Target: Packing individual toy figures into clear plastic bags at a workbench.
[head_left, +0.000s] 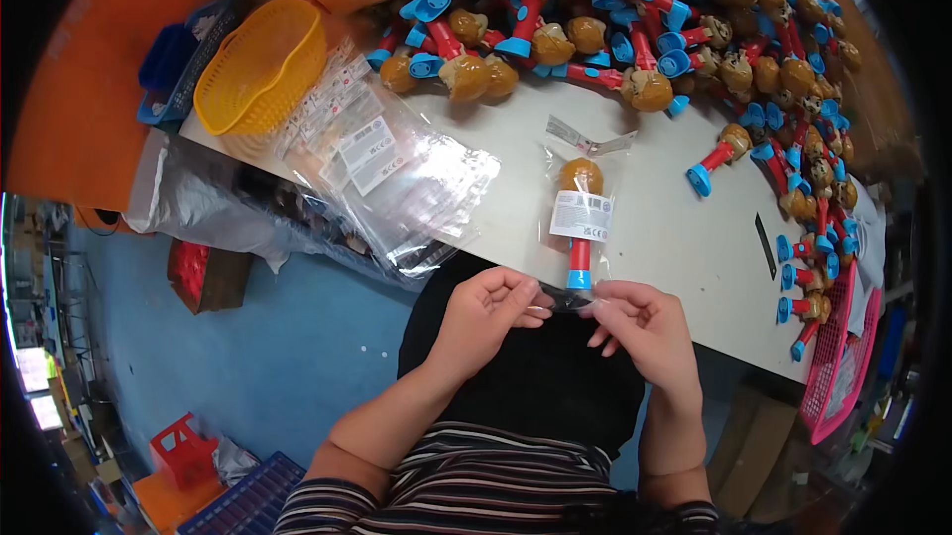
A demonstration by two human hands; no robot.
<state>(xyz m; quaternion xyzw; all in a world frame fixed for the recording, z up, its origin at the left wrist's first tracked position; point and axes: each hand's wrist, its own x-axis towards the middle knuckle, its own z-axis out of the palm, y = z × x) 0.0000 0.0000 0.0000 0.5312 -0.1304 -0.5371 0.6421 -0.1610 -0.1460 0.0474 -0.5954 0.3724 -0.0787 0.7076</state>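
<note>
1. Clear, crinkled bag (602,259): shows a toy (581,176), brown-topped, red-stemmed, blue-ended; white label (581,216) across.
2. Lies on table (659,228), twelve o'clock from both hands.
3. Left grip (488,313), right grip (643,327) pinch its six-o'clock end.

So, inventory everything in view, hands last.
Bagged toy: one, brown, red, blue, beyond hands
Loose toys: many, same colours, table's far and right sides
Bags: uncounted pile, clear, table's left
Left basket: one, yellow, upper left
Containers: 2+, blue, upper left
Right basket: one, pink, far right
Strip: one, black, table's right
Table: one, white, centre
Panels: 2+, orange, top and left
Box: one, brown, floor left
Plastic item: one, red, lower left
Crate: one, blue, bottom left
Striped top: one, dark, pale, bottom
Left hand, right hand: one each, bare, at bag's near end
</note>
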